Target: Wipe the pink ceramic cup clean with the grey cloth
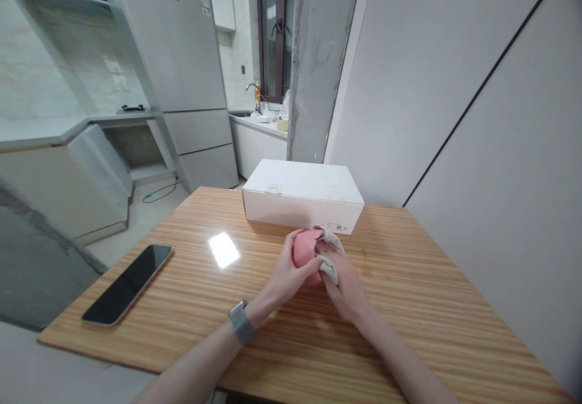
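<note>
My left hand (287,272) is closed around a glossy pink rounded vessel (304,248), a bowl or cup tipped on its side above the wooden table. Its open side faces right. In my right hand (344,287) is a pale grey-white cloth (329,268), bunched and pressed at the vessel's rim and opening. The right fingertips reach partly inside and are hidden by the cloth. My left thumb lies across the front near the cloth. A watch with a grey band (242,323) is on my left wrist.
A closed white box (302,181) stands just beyond my hands at the table's (409,307) far edge. A dark-screened phone (130,284) lies at the left. A white wall rises on the right; a fridge (182,46) and sink counter (259,140) are behind.
</note>
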Demonstrator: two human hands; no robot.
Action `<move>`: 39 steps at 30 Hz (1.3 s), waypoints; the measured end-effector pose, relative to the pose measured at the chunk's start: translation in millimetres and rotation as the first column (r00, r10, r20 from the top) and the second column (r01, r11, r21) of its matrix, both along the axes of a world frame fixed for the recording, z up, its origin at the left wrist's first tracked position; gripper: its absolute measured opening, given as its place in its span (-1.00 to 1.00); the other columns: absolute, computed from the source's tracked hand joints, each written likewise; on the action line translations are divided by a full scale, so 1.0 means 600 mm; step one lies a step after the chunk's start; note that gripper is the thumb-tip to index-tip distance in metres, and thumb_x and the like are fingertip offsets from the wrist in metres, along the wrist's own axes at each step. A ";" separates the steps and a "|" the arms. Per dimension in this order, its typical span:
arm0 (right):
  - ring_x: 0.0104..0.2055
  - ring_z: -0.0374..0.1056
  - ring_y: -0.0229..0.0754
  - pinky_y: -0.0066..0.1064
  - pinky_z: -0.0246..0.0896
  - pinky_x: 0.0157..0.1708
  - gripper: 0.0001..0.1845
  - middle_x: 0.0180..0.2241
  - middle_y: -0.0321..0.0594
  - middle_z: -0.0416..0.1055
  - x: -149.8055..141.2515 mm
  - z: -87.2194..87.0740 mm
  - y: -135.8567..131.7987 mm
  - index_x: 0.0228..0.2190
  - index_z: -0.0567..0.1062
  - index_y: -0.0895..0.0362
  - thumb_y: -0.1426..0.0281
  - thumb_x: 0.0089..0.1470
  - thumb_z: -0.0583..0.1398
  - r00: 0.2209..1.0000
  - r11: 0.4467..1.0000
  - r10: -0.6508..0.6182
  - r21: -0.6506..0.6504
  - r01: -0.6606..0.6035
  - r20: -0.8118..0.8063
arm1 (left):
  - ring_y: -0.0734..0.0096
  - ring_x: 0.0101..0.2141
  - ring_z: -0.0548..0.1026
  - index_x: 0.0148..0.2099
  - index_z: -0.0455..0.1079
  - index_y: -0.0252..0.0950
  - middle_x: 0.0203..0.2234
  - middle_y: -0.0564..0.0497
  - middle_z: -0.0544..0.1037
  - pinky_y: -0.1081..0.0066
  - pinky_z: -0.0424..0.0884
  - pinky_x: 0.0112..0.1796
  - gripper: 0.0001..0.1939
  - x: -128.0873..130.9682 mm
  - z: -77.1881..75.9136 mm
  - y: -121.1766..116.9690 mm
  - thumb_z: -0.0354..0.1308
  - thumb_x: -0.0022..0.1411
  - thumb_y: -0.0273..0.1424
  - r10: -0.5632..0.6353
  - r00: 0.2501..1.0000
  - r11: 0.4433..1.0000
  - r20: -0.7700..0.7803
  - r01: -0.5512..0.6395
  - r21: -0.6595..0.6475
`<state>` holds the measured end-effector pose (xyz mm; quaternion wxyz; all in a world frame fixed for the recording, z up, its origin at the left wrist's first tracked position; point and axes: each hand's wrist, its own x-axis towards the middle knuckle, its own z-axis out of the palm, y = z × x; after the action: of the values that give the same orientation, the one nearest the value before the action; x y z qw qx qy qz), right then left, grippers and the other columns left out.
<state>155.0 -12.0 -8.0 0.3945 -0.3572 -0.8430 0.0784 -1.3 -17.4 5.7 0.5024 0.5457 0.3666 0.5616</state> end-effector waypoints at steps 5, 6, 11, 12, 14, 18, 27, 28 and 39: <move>0.21 0.15 0.03 0.03 0.05 0.18 -0.45 0.13 0.04 0.28 0.010 0.004 -0.002 0.15 0.23 0.21 0.35 0.13 0.01 0.996 0.987 0.023 0.154 -0.036 0.084 | 0.27 0.02 0.40 0.19 0.11 -0.16 0.09 -0.05 0.38 0.27 0.32 0.02 -0.32 0.010 -0.001 -0.003 0.27 0.04 -0.34 -0.103 0.949 0.976 0.299 0.154 -0.153; 0.20 0.16 0.04 0.02 0.06 0.17 -0.43 0.13 0.04 0.28 0.011 0.007 -0.004 0.14 0.23 0.22 0.34 0.10 0.02 0.990 0.978 0.071 0.186 -0.092 0.120 | 0.29 -0.01 0.42 0.16 0.17 -0.19 0.05 -0.05 0.43 0.30 0.33 0.00 -0.41 0.009 0.000 -0.001 0.23 0.09 -0.28 -0.108 0.912 0.960 0.395 0.199 -0.198; 0.18 0.20 0.07 -0.05 0.12 0.15 -0.36 0.10 0.10 0.30 0.002 0.019 -0.023 0.11 0.28 0.30 0.33 -0.02 0.05 0.928 0.920 0.218 0.253 -0.299 0.302 | 0.23 -0.19 0.52 -0.23 0.47 -0.44 -0.32 -0.15 0.60 0.31 0.36 -0.06 -0.50 -0.007 -0.001 0.019 0.13 0.12 -0.04 -0.188 0.844 0.802 0.503 0.428 -0.418; 0.17 0.21 0.07 -0.05 0.13 0.15 -0.36 0.09 0.12 0.32 0.000 0.019 -0.025 0.10 0.29 0.32 0.33 -0.04 0.05 0.926 0.917 0.221 0.259 -0.304 0.307 | 0.20 -0.19 0.52 -0.25 0.48 -0.44 -0.34 -0.15 0.60 0.29 0.35 -0.05 -0.50 -0.010 -0.001 0.022 0.15 0.10 -0.03 -0.216 0.859 0.786 0.464 0.434 -0.439; 0.15 0.24 0.07 -0.05 0.15 0.13 -0.36 0.06 0.14 0.34 -0.002 0.019 -0.025 0.08 0.31 0.35 0.35 -0.06 0.04 0.928 0.917 0.216 0.264 -0.300 0.305 | 0.19 -0.14 0.50 -0.24 0.50 -0.42 -0.32 -0.13 0.61 0.27 0.30 0.01 -0.52 -0.017 0.001 0.025 0.17 0.09 -0.04 -0.229 0.904 0.810 0.360 0.382 -0.445; 0.10 0.30 0.06 -0.07 0.19 0.10 -0.36 0.04 0.14 0.37 0.005 0.019 -0.015 0.08 0.30 0.33 0.37 -0.05 0.04 0.930 0.935 0.179 0.237 -0.262 0.322 | 0.18 0.03 0.41 -0.13 0.50 -0.32 -0.16 -0.06 0.59 0.22 0.16 0.13 -0.56 -0.020 0.007 0.022 0.12 0.16 -0.07 -0.182 0.973 0.914 0.143 0.221 -0.340; 0.10 0.26 0.03 -0.01 0.13 0.12 -0.47 0.04 0.05 0.37 0.000 0.017 -0.009 0.10 0.27 0.23 0.41 0.07 0.00 0.987 0.983 -0.038 0.186 0.007 0.159 | 0.19 0.03 0.40 0.08 0.36 -0.29 0.01 -0.09 0.48 0.22 0.31 0.03 -0.53 -0.001 0.013 0.001 0.11 0.20 -0.16 -0.103 0.956 0.951 0.275 0.176 -0.255; 0.10 0.27 0.04 0.00 0.13 0.11 -0.47 0.04 0.07 0.37 0.002 0.016 -0.008 0.10 0.27 0.25 0.41 0.07 0.00 0.988 0.978 -0.056 0.207 0.025 0.142 | 0.19 0.03 0.39 0.12 0.32 -0.28 0.02 -0.09 0.47 0.21 0.32 0.02 -0.53 0.001 0.012 -0.001 0.11 0.21 -0.19 -0.135 0.935 0.944 0.328 0.222 -0.244; -0.01 0.39 0.02 -0.14 0.24 0.03 -0.43 -0.06 0.10 0.46 0.012 0.013 -0.015 0.04 0.33 0.35 0.37 -0.01 0.00 0.936 0.875 0.146 0.400 -0.274 0.321 | 0.09 -0.01 0.40 -0.11 0.48 -0.45 -0.20 -0.14 0.59 0.19 0.15 0.11 -0.42 -0.027 0.018 0.024 0.04 0.17 0.00 -0.291 0.956 0.935 0.033 0.291 -0.203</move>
<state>162.5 -20.8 0.0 0.3302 -0.1721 -0.9200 -0.1221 -17.6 -2.7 16.7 0.6340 0.5385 0.3372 0.4409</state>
